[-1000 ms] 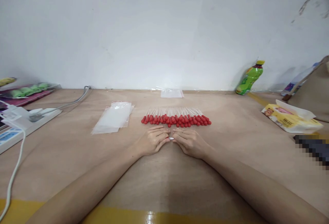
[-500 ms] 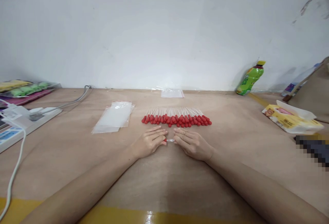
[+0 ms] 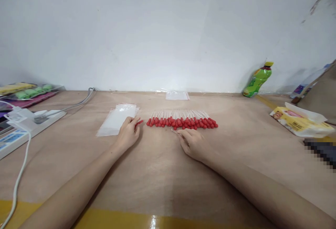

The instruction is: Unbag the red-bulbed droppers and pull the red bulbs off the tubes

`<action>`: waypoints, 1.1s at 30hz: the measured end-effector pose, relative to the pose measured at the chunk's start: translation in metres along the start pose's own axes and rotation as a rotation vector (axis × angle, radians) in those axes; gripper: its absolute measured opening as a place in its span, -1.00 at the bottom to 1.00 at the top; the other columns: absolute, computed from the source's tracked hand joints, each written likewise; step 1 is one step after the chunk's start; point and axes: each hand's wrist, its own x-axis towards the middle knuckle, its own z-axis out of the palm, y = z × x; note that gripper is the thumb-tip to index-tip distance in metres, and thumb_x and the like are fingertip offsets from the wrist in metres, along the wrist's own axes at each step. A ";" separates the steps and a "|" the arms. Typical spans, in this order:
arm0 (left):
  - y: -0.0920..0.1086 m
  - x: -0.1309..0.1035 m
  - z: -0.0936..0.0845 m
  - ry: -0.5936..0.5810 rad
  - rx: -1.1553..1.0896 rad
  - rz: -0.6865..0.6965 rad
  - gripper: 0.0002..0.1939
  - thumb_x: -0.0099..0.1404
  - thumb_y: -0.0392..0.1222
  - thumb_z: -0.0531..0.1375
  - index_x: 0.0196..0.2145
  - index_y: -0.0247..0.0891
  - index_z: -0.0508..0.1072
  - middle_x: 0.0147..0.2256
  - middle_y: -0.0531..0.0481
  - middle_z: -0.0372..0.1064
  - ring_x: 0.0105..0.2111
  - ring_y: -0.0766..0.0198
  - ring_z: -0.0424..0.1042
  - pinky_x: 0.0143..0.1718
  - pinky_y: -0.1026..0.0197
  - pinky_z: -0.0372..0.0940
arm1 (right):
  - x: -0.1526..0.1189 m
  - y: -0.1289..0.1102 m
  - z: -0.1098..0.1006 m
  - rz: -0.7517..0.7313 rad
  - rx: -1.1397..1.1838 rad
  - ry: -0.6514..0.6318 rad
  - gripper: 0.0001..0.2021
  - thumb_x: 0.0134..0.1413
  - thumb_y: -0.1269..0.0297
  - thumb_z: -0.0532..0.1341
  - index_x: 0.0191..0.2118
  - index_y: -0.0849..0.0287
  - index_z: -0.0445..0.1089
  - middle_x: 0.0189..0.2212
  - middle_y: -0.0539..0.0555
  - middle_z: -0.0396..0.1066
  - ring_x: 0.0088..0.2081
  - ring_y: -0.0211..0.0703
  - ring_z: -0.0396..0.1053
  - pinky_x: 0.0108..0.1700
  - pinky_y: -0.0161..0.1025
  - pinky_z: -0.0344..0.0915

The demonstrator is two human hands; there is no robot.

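Observation:
A row of red-tipped sticks (image 3: 181, 121) with pale stems lies across the middle of the table, red ends toward me. To its left, beside the clear plastic bags (image 3: 115, 122), my left hand (image 3: 129, 132) pinches a small red piece (image 3: 138, 123) between its fingers. My right hand (image 3: 193, 144) is just below the row, its fingers closed on a thin pale stick (image 3: 175, 132) that points left. Whether that stick has a red tip is hidden or too small to tell.
A power strip (image 3: 39, 125) with cables is on the left, near packets of green items (image 3: 33, 91). A green bottle (image 3: 258, 79), a yellow tissue pack (image 3: 301, 121) and a pixelated dark object (image 3: 321, 151) are on the right. Another bag (image 3: 177, 96) lies by the wall.
My hands were close together with a clear, red-ended piece between them. They have moved apart, my left hand up and left to the bags, my right hand staying below the row.

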 end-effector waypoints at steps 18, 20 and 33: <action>0.006 -0.004 0.006 0.079 -0.014 0.128 -0.78 0.22 -0.10 0.08 -0.25 -0.27 0.40 -0.31 -0.10 0.28 -0.26 0.15 0.28 -0.19 0.12 0.25 | 0.020 -0.031 0.014 0.061 -0.041 -0.175 -0.67 -0.04 0.04 0.18 -0.39 0.27 0.36 -0.40 0.15 0.33 -0.36 -0.12 0.27 -0.28 -0.20 0.19; 0.018 -0.001 0.005 0.063 -0.038 0.148 -0.78 0.24 -0.11 0.07 -0.23 -0.26 0.39 -0.31 -0.08 0.28 -0.26 0.16 0.27 -0.19 0.13 0.24 | 0.020 -0.030 0.012 0.076 -0.020 -0.183 -0.65 -0.05 0.01 0.18 -0.37 0.27 0.36 -0.39 0.15 0.32 -0.35 -0.12 0.26 -0.28 -0.20 0.19; 0.052 0.025 0.025 0.067 -0.091 0.140 -0.81 0.20 -0.11 0.13 -0.45 -0.28 0.39 -0.27 -0.09 0.32 -0.21 0.14 0.28 -0.16 0.07 0.18 | -0.023 0.009 -0.013 -0.014 0.236 -0.080 -0.85 0.04 0.27 0.13 -0.29 0.22 0.34 -0.16 0.21 0.23 -0.22 -0.15 0.25 -0.19 -0.18 0.27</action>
